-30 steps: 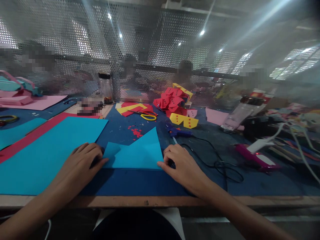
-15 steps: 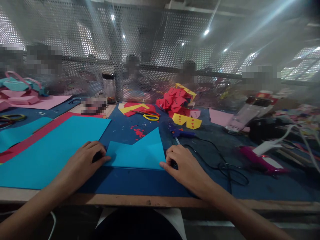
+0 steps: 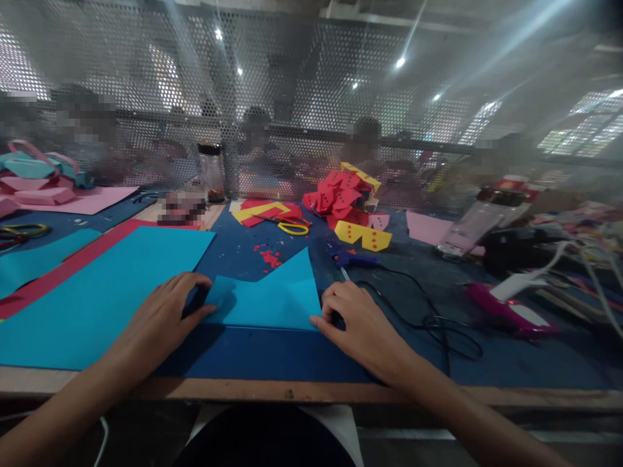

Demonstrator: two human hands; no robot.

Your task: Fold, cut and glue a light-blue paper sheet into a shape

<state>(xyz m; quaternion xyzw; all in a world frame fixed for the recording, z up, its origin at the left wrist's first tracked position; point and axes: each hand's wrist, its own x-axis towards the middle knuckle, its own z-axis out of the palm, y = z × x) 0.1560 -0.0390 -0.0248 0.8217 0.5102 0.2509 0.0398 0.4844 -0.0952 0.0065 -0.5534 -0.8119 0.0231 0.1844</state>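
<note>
Folded blue sheet [image 3: 272, 301] | left hand [image 3: 168, 314] at its left end, fingers parted | right hand [image 3: 365, 324] at its right corner, curled, grip unclear | apparently being aligned; firm creasing called for

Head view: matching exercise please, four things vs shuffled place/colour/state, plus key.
Things:
1. notched blue paper
2. glue gun
3. tiny paper scraps
4. upright jar

Matches:
A. red, scattered
B. in front of the mesh panel
C. between left hand and right hand
D. black cord attached

Pairs: 1-C, 2-D, 3-A, 4-B
</note>
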